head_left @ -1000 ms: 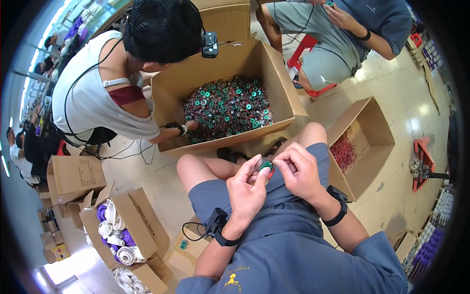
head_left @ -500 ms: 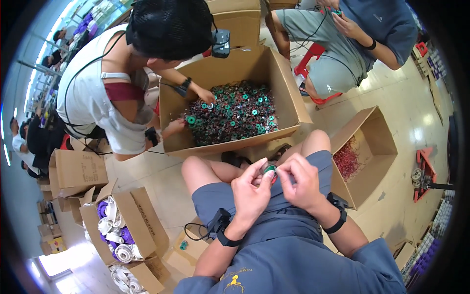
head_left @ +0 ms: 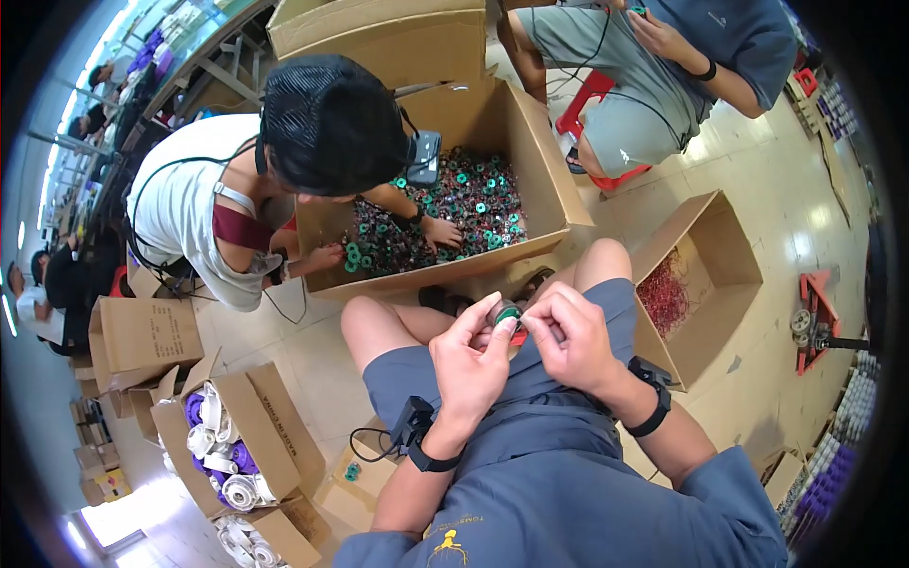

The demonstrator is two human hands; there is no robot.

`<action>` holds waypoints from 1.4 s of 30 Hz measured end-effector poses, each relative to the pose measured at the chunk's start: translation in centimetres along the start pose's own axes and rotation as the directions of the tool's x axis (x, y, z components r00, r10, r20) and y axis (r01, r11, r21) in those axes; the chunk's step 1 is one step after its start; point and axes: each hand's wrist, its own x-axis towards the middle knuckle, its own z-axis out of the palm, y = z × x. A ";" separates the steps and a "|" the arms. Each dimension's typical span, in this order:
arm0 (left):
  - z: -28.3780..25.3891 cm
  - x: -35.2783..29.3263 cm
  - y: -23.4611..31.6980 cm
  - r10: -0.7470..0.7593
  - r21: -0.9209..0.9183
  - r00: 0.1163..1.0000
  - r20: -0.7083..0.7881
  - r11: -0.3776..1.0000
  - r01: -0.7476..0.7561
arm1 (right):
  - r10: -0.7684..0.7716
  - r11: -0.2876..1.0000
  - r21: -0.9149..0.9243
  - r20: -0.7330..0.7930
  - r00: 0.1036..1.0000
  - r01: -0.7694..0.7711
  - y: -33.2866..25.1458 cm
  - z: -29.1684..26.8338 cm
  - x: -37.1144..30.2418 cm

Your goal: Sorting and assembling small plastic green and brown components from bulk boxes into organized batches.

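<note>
My left hand (head_left: 471, 366) pinches a small round green part (head_left: 508, 312) with a metallic rim between thumb and fingers, held up over my lap. Close against its right side is my right hand (head_left: 572, 341), fingers bent and tips pressed together. Whatever the right fingertips grip is too small to make out. A bit of red (head_left: 519, 337) shows just below the part, between the hands. Beyond my knees, a large cardboard box (head_left: 551, 142) holds a heap of similar green-ringed parts (head_left: 478, 204) tangled with dark and reddish wires.
A co-worker (head_left: 331, 123) leans over the large box, one hand in the heap. Another person (head_left: 653, 104) sits far right. Right of my knee, an open carton (head_left: 724, 275) holds red wire pieces (head_left: 666, 298). Lower left, a carton (head_left: 275, 407) contains white and purple rolls (head_left: 222, 440).
The co-worker has bent lower and reached further right into the heap. My hands remain together at the green part, slightly lower left in view as the view shifts.
</note>
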 end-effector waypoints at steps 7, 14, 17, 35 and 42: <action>0.3 0.2 -0.3 0.050 -0.040 0.996 -0.075 0.998 -0.053 | -0.093 0.995 -0.020 0.002 0.996 0.093 0.3 0.2 0.4; 0.0 1.4 -0.1 -0.006 -0.024 1.000 -0.014 1.000 0.005 | -0.067 0.998 -0.016 0.030 0.997 0.068 1.3 0.1 1.5; 0.5 1.7 0.2 0.031 -0.051 0.998 -0.058 0.998 -0.034 | -0.159 0.980 -0.121 0.007 0.987 0.159 0.6 -0.1 1.8; 0.4 1.7 -2.4 -0.007 -0.018 1.000 -0.010 1.000 0.007 | -0.007 0.999 -0.041 0.026 1.000 0.008 1.8 -0.1 0.8; -1.1 1.6 -2.5 0.058 -0.028 0.995 -0.075 0.998 -0.060 | -0.008 0.986 -0.164 -0.064 0.998 -0.002 3.6 -2.3 0.9</action>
